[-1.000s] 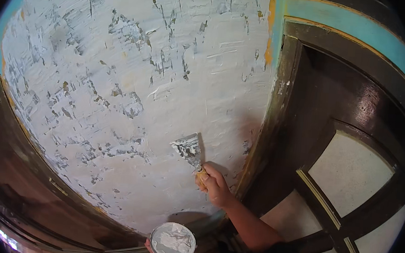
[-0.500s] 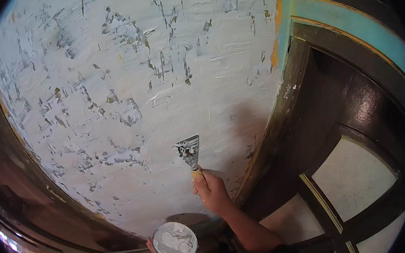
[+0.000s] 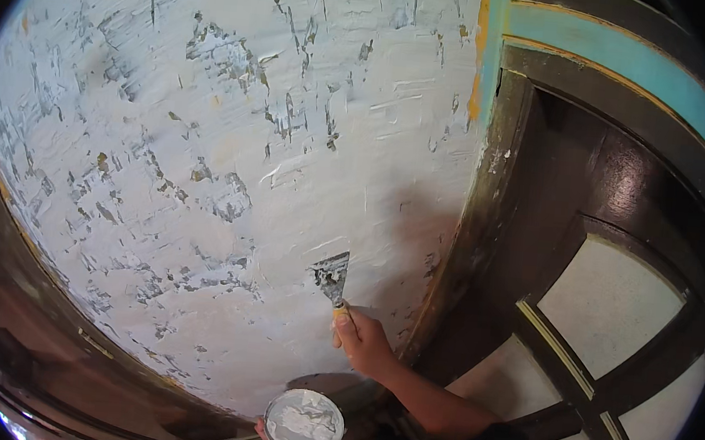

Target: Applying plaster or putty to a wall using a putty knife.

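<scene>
My right hand (image 3: 361, 340) grips the yellowish handle of a putty knife (image 3: 330, 273), whose metal blade, smeared with white paste, lies against the plastered wall (image 3: 211, 115). That wall is coated unevenly in white, with grey and ochre patches showing through. Low in the view, my left hand (image 3: 265, 434) holds a round tub (image 3: 303, 423) of white paste, its fingers partly hidden behind the tub.
A dark brown panelled door (image 3: 558, 171) with pale inset panels (image 3: 609, 301) stands to the right, under a turquoise band (image 3: 619, 50). Another dark, glossy wooden surface (image 3: 41, 327) curves along the left. A strip of tiled floor shows beside the tub.
The putty knife and my right hand have slid down the wall, lower than a second ago. The tub in my left hand has shifted only slightly.
</scene>
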The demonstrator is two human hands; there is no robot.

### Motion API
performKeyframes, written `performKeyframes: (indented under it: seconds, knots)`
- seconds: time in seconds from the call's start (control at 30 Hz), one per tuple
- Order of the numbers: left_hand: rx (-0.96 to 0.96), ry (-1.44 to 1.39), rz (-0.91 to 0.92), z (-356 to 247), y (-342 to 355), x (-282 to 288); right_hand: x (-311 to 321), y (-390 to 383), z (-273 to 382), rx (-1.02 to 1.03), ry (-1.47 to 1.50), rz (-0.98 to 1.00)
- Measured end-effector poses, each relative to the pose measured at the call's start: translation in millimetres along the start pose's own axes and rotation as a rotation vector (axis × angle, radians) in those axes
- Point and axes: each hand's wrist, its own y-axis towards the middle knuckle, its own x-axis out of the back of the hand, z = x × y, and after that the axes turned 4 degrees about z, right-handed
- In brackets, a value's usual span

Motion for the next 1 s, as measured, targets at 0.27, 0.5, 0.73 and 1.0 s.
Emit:
performKeyframes:
  seconds: [0.27,0.5,0.73,1.0]
  knots:
    - [-0.013,0.018,0.016,4,-3,4,-8,-12,-58,0.185,-0.006,0.034]
    - [-0.135,0.488,-0.132,6,-4,14,5,-13,-30,0.327,-0.056,-0.028]
    - [-0.053,0.421,0.06,8,-13,6,12,5,2,0.163,-0.15,-0.017]
    - [-0.038,0.343,0.011,5,-16,17,9,-16,-62,0.268,-0.094,-0.008]
